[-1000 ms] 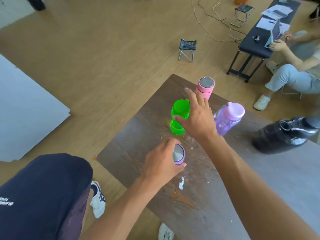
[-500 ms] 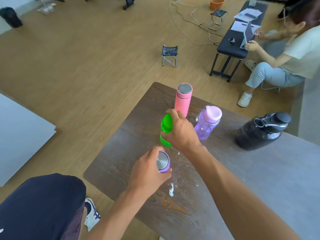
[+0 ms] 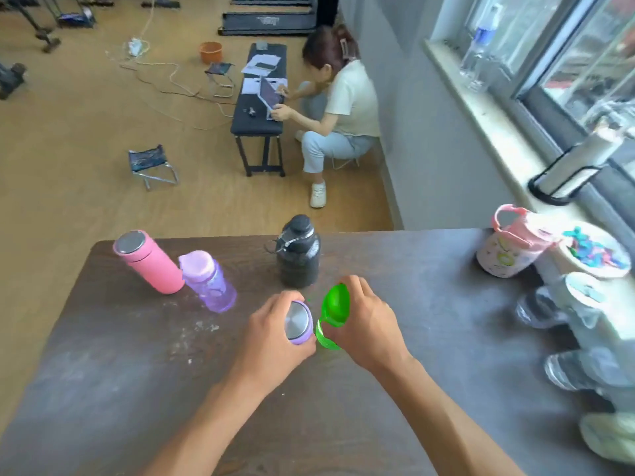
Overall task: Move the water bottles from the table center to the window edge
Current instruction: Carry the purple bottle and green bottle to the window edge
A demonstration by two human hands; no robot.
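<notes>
A: What's nearest the camera?

B: Two bare forearms reaching in from the bottom edge, elbows cut off. The left hand [image 3: 271, 341] is wrapped around a small purple bottle [image 3: 298, 322]; only its steel lid and a sliver of purple rim show, the body is hidden by the fingers. The right hand [image 3: 366, 324] is curled around a green bottle [image 3: 332, 312], tilted toward the left one, the two nearly touching.

A: Are they lifted or standing on the surface [image 3: 120, 372]?

B: Can't tell. The palms cover the bases. Both sit near the middle of the dark surface.

A: And to the right?

B: Blurred clear and pale containers [image 3: 580, 341] crowd the right edge; their shapes smear together and the lowest one runs out of frame. Further back there, a white-and-pink jug [image 3: 512, 249] with a pink handle stands just beside a tub of coloured bits [image 3: 594, 252].

A: Further up?

B: A black jug [image 3: 298, 254] stands upright just beyond the hands. Well to the left, a lilac bottle [image 3: 209, 281] touches a pink flask [image 3: 149, 261], both appearing to lean with the lens.

A: Beyond the surface?

B: A window sill [image 3: 481, 108] runs along the right with a clear bottle [image 3: 479, 42] on it and a blurred roll in a black holder [image 3: 570, 170]. On the floor, a person [image 3: 343, 108] crouches at a low black bench [image 3: 257, 108], with a small folding stool [image 3: 151, 164] nearby.
</notes>
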